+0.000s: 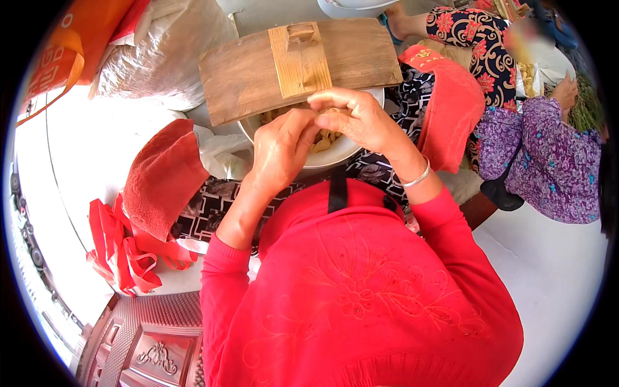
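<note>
Above a white basin [335,153] holding yellowish-brown pieces [324,140], my two hands meet at the fingertips. My left hand [284,143] is closed, its fingers pressed together; whatever they pinch is hidden. Wearing a silver bangle [419,174] at the wrist, my right hand [364,121] curls thumb and forefinger toward the left fingertips, and I cannot make out what lies between them. Just beyond my hands a brown wooden board [238,74] lies across the far part of the basin. A lighter wooden block [298,63] with a raised piece sits on it.
Red cloths [164,180] cover my knees. A stuffed whitish sack [171,55] and an orange bag [77,45] stand at the far left. Red straps [119,248] lie on the left. Another person in a purple patterned garment [548,161] sits at the right, beside green stalks [585,103].
</note>
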Motion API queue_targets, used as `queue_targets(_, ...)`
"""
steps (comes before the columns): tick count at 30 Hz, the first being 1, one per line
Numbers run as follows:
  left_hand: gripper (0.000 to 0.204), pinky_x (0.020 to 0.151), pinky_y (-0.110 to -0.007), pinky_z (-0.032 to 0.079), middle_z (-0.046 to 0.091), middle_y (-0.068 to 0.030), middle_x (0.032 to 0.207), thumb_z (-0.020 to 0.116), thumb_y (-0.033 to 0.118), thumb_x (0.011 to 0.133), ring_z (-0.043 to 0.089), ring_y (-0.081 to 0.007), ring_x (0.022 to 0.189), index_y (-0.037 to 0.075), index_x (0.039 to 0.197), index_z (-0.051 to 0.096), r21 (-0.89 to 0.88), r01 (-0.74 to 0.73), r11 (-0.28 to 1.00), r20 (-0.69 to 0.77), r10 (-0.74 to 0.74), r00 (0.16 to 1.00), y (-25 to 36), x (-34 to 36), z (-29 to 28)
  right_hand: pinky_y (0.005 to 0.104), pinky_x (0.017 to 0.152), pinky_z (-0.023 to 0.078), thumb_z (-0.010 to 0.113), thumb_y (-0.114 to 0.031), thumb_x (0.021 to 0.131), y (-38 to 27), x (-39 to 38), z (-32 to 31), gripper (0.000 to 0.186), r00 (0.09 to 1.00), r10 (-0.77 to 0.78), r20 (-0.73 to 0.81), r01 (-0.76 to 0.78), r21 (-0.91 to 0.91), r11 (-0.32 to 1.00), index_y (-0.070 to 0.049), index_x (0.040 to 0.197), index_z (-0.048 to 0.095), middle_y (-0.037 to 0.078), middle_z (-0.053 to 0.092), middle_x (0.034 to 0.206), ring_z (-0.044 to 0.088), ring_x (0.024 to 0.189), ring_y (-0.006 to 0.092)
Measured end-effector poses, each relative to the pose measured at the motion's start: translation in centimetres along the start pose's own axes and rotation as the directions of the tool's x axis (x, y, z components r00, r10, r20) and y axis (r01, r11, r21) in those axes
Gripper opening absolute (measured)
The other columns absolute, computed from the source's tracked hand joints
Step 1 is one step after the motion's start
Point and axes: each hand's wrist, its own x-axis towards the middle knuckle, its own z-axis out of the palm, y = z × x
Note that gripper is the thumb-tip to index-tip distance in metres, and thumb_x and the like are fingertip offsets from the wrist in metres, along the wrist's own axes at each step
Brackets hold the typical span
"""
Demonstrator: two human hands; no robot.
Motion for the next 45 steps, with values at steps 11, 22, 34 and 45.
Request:
queue_targets(11, 0.009, 0.066, -0.02, 0.04, 0.056, 0.0034, 0.077, 0.057, 0.01, 0.093, 0.048, -0.0046, 0.073, 0.002, 0.095, 0.061, -0.455, 0.463, 0.761, 0.267, -0.379, 0.886, -2.9, 3.5, -2.1, 0.0199, 0.059, 0.049, 0.063, -0.01, 0.091, 0.7, 2.1, -1.6, 0.015, 0.988, -0.059, -0.14, 0.092, 0.238, 0.967, 0.0, 0.101, 0.066, 0.003, 0.064, 0.077, 0.057, 0.063, 0.0063)
queue_targets(22, 0.01, 0.058, -0.028, 0.043, 0.057, -0.0025, 0.068, 0.06, 0.012, 0.089, 0.051, -0.0098, 0.063, 0.002, 0.089, 0.062, 0.012, 0.319, 0.948, -0.044, -0.318, 0.947, -7.5, 6.8, 0.0, 0.0377, 0.063, 0.048, 0.06, -0.008, 0.085, 3.3, 6.1, -0.4, 0.005, 0.827, -0.487, -0.282, 0.199, -0.663, 0.722, -0.004, 0.087, 0.062, 0.013, 0.059, 0.078, 0.059, 0.07, 0.0302)
queue_targets(34, 0.024, 0.052, -0.025, 0.043, 0.057, -0.0021, 0.068, 0.053, 0.021, 0.096, 0.053, -0.0085, 0.059, 0.0, 0.087, 0.061, -0.728, 0.592, 0.345, 0.365, -0.536, 0.761, -0.8, 2.2, 1.8, 0.0423, 0.061, 0.046, 0.065, -0.018, 0.086, 1.4, 2.7, 2.8, 0.013, 0.769, -0.566, -0.299, 0.235, -0.69, 0.684, -0.008, 0.078, 0.062, 0.011, 0.062, 0.069, 0.059, 0.066, 0.0325)
queue_targets(45, 0.026, 0.064, -0.032, 0.047, 0.061, -0.0111, 0.07, 0.055, 0.021, 0.095, 0.057, -0.0158, 0.066, -0.003, 0.092, 0.065, -0.28, 0.315, 0.907, 0.106, -0.297, 0.949, -1.4, 2.2, -1.1, 0.0345, 0.066, 0.05, 0.065, -0.01, 0.087, 0.7, -1.6, 1.1, 0.017, 0.807, -0.338, -0.484, 0.154, -0.379, 0.912, 0.0, 0.1, 0.064, 0.013, 0.065, 0.088, 0.061, 0.07, 0.0294)
